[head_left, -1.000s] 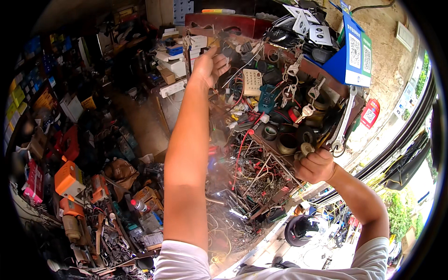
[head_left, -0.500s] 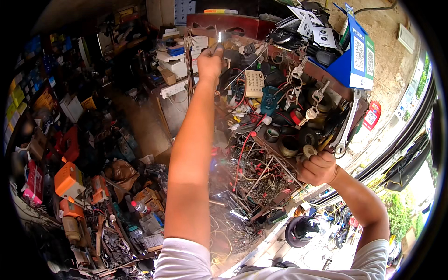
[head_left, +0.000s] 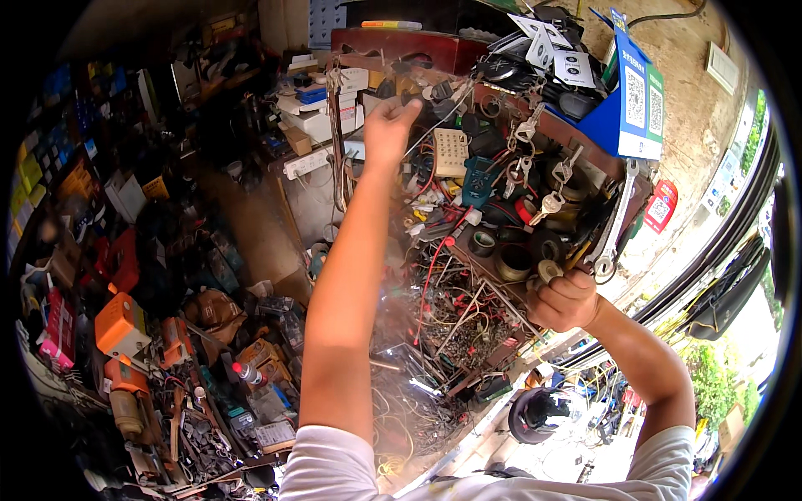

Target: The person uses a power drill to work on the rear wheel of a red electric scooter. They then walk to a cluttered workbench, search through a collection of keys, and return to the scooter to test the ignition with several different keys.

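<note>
My left hand [head_left: 389, 134] is stretched out to the far side of the cluttered tray, beside several hanging keys. Its fingers are curled and the thumb points right; anything inside them is hidden. My right hand [head_left: 562, 301] is closed at the tray's right edge, and I cannot make out what it grips. A round brass-coloured piece [head_left: 549, 270] shows just above its knuckles. Close by stands a metal combination wrench [head_left: 616, 219]. Between my arms lie a beige keypad device [head_left: 451, 152], a teal meter-like tool [head_left: 479, 181], tape rolls [head_left: 514, 261] and a bunch of keys [head_left: 549, 205].
A blue stand with printed cards [head_left: 639, 92] rises at the far right, beside black key fobs [head_left: 576, 103]. Loose wires and small metal parts [head_left: 459, 326] fill the near tray. Orange machines [head_left: 122, 322] and tools crowd the left. A dark helmet-like object [head_left: 535, 415] sits at lower right.
My left hand has moved slightly nearer and right, and its thumb now shows pointing right. A bright glint above it is gone. My right hand has barely moved.
</note>
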### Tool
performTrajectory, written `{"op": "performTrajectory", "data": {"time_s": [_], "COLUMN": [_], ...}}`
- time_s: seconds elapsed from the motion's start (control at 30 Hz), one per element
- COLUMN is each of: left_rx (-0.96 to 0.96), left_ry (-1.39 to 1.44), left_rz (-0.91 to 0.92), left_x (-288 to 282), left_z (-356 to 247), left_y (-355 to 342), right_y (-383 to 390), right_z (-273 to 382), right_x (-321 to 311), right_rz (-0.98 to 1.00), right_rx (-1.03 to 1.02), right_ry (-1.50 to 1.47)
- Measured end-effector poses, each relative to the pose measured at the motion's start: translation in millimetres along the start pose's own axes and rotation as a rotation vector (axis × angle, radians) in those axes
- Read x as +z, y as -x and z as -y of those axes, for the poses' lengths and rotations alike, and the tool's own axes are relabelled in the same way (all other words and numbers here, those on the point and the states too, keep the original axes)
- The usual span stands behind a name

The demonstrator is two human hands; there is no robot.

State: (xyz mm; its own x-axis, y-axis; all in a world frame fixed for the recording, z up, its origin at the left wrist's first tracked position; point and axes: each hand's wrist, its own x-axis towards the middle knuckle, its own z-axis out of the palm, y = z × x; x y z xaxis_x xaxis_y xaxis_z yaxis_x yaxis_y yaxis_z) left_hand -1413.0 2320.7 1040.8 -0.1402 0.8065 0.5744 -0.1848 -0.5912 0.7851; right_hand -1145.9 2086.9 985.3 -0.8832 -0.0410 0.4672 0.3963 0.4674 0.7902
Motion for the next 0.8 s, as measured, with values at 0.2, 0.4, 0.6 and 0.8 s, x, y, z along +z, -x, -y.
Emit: {"op": "performTrajectory", "data": {"time_s": [0.2, 0.4, 0.6, 0.8], "left_rx": [0.005, -0.207, -0.185, -0.265], "left_ry": [-0.06, -0.247, -0.293, -0.308], "left_rz": [0.071, 0.04, -0.122, 0.0], "left_x": [-6, -62, -63, -29], "left_z": [0, 12, -56, -91], "left_y": [-1, 46, 52, -2], "right_y": [2, 5, 1, 6], "right_z": [1, 1, 1, 2], "right_x": [-3, 0, -6, -7], "right_rz": [-0.011, -0.045, -0.055, -0.064], "right_rx": [0.013, 0.02, 0.065, 0.086], "right_ry": [-0.039, -0.039, -0.07, -0.134]}}
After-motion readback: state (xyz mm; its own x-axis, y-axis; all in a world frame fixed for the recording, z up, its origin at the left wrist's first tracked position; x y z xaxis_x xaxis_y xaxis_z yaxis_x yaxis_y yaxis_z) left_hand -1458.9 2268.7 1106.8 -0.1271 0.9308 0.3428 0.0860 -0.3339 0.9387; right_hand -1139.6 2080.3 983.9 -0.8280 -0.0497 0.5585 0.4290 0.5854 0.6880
